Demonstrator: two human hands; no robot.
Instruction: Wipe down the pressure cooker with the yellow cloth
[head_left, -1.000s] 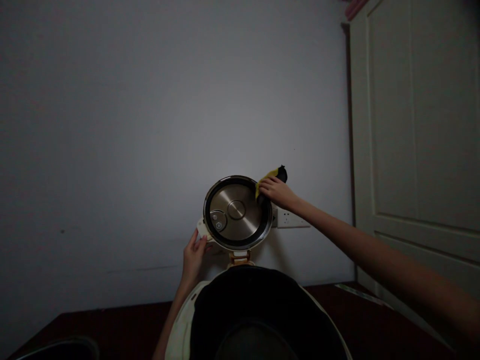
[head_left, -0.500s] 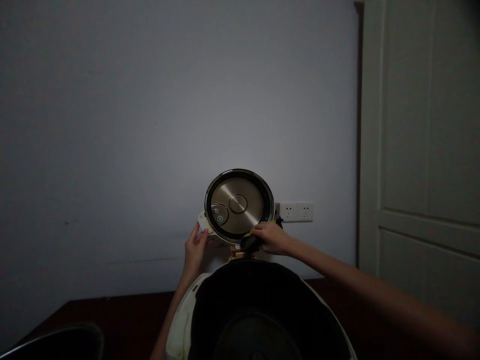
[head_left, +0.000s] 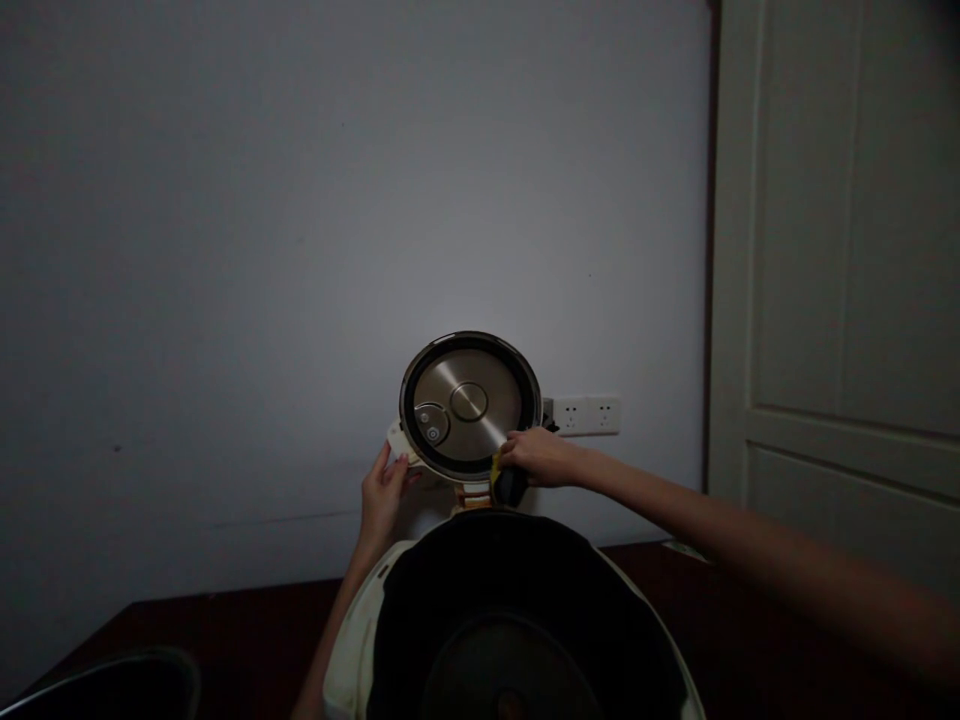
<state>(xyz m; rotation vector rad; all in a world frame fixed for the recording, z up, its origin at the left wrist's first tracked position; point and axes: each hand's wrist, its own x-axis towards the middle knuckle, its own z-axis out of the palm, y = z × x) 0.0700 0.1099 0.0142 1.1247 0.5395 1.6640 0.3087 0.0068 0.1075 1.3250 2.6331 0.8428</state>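
A white rice cooker [head_left: 352,640] stands in front of me with its lid [head_left: 480,375] raised, the round metal inner face toward me. My left hand [head_left: 384,490] grips the white lower left edge of the lid between thumb and fingers. In my right hand [head_left: 536,455] is a bunched black-and-yellow cloth [head_left: 510,485], pressed near the lid's lower right rim, just above the brownish hinge [head_left: 472,496]. The fingers cover part of the cloth. Below, the cooker's dark inside [head_left: 502,600] is open to view.
On the dark red table [head_left: 255,620], a dark pot with a shiny rim [head_left: 142,655] is partly in view at the lower left. Behind the lid is a pale wall [head_left: 300,250] with a double socket [head_left: 589,415]. A panelled door [head_left: 832,250] is at the right.
My right hand has turned slightly, and the cloth now hangs lower and more upright beside the hinge. My left hand keeps its hold on the lid. The whole view has shifted a little.
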